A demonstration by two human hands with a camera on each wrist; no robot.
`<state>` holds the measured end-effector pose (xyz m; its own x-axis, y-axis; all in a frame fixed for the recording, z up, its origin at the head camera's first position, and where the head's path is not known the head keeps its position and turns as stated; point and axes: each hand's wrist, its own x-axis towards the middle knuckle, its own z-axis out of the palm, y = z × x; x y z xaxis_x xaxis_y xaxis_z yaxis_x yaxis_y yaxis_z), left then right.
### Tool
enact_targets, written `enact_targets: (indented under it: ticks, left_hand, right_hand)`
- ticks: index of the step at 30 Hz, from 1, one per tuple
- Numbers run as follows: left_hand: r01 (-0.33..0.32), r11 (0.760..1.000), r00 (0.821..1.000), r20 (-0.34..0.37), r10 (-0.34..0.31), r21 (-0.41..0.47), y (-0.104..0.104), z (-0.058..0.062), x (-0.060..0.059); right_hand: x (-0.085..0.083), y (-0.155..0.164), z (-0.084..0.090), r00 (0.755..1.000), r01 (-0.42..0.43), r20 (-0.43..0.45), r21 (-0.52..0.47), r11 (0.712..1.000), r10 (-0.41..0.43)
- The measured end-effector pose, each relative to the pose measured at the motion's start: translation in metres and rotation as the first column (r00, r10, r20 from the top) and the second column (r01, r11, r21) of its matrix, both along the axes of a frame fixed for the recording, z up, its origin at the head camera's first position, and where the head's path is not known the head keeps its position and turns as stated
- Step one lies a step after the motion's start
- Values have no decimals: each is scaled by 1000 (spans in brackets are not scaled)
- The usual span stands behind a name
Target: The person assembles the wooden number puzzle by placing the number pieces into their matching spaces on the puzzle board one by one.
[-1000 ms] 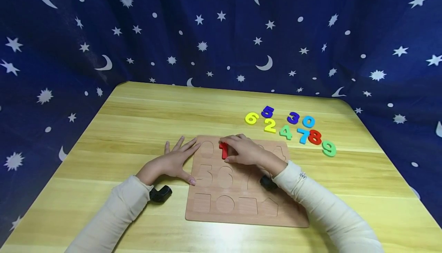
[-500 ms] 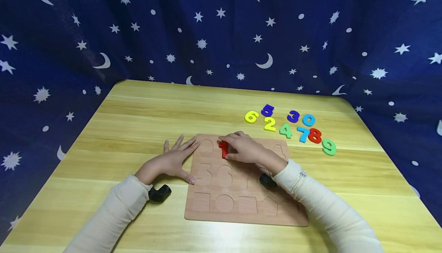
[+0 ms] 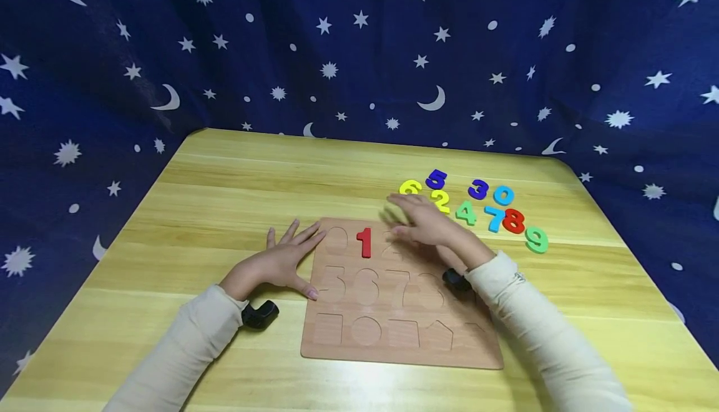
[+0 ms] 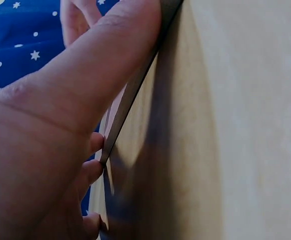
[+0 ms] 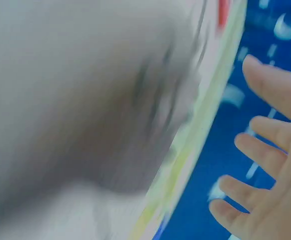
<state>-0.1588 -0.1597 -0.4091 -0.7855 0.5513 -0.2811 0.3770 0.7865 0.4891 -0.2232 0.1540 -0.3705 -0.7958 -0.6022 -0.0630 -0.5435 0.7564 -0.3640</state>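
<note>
Head view: the left hand (image 3: 279, 264) lies flat, fingers spread and straight, on the table (image 3: 224, 200) against the left edge of the puzzle board (image 3: 393, 337). The red 1 (image 3: 366, 242) sits in its recess in the board's top row. The right hand (image 3: 429, 225), fingers extended and holding nothing, hovers blurred over the board's far edge, near the yellow 2 (image 3: 441, 200) and yellow 6 (image 3: 409, 187).

Left wrist view: the thumb (image 4: 95, 75) presses along the board edge.

Right wrist view: heavily blurred; the fingers (image 5: 265, 150) are spread and empty.
</note>
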Motion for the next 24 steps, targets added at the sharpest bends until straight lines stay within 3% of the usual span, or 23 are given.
enact_targets:
  ticks: [6,13,18,24]
  left_hand:
    - [4,1000,1000,6,-4,8,-1,0,1]
    - [2,1000,1000,-3,-2,24,-1,-1,0]
    - [2,1000,1000,3,-2,13,0,0,0]
    - [1,1000,1000,2,-1,2,1,0,-1]
  right_hand:
    - [-32,53,-5,981,186,49,55,981,-188]
    - [-47,77,-12,973,214,58,124,969,-223]
    - [-40,69,-6,978,204,12,108,973,-206]
    - [-8,35,2,994,108,-9,19,994,-108]
